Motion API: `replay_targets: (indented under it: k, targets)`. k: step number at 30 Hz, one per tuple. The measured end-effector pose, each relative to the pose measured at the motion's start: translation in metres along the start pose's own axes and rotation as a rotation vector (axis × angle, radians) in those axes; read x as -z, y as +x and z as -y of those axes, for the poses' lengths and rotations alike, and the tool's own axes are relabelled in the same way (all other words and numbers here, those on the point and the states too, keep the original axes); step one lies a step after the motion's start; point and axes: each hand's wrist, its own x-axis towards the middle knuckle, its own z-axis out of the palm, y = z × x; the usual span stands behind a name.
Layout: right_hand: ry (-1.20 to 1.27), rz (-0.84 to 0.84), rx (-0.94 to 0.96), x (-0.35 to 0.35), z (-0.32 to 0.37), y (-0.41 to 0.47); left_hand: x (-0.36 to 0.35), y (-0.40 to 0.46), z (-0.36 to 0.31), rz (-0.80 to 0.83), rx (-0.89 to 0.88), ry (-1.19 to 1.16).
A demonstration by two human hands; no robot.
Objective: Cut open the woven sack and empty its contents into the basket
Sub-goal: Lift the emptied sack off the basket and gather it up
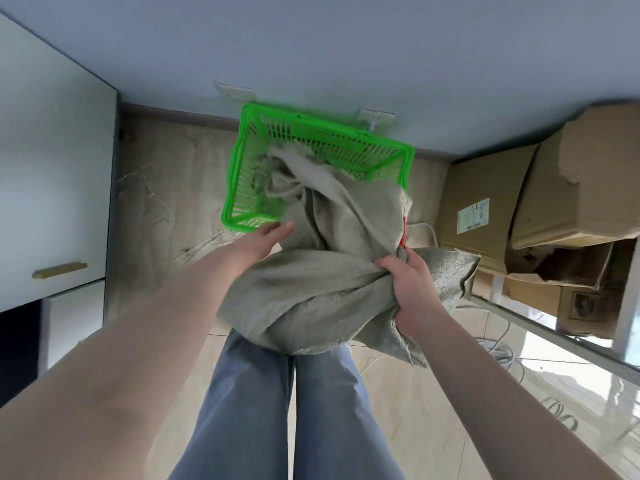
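White cupboard doors (52, 161) stand at the far left, with a gold handle (59, 270) low on one door. Loose pale threads (152, 199) lie on the wooden floor (194, 161) next to them.

Next comes the left hand (268, 237). Its fingers are straight and hold nothing. They touch the near side of the grey woven sack (311, 289), just below the near rim of the green basket (235, 188). This hand is the one nearer the basket.

The sack is long and floppy. Its long way runs from the person's legs (294, 410) up and away toward the wall. The far end hangs over the near rim and its open mouth lies down inside the basket. The near end is lifted higher than the mouth, so things should slide forward and down.

The basket sits on the floor by the wall. Inside it I see the sack's cloth and a bit of grey stuff by the left wall. I cannot tell what that stuff is, or how much is still in the sack.

The right hand (408, 289) squeezes a bunch of the sack's cloth at the near right side, fingers curled tight around it. A red stripe (404, 233) shows just above it.

Brown cardboard boxes (554, 202) are piled at the far right, with white cables (498, 351) on the shiny tiles (450, 427) below.

I think the next move is to lift the near end more and shake.
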Motion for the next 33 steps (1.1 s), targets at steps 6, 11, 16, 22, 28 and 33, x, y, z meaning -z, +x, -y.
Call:
replay_targets:
  k: [6,11,16,22,28,33]
  targets:
    - [0.228,-0.183,-0.212,-0.002,0.035,0.035,0.019,-0.009,0.062,0.205,-0.018,0.392]
    - [0.181,-0.141,-0.302,-0.006,0.054,0.054,0.023,-0.005,0.079,-0.004,-0.111,0.417]
    - [-0.236,-0.250,-0.153,-0.010,0.060,0.070,0.034,-0.004,0.075,-0.244,-0.329,0.601]
    - [-0.916,-0.350,0.080,-0.014,0.066,0.088,0.049,-0.025,0.028,-0.347,-0.559,0.652]
    - [-0.934,-0.259,0.109,0.007,0.091,0.087,0.098,-0.030,-0.002,-0.492,-0.032,0.243]
    - [-1.203,0.006,0.304,-0.024,0.067,0.064,0.080,-0.028,-0.037,-0.600,-0.134,0.406]
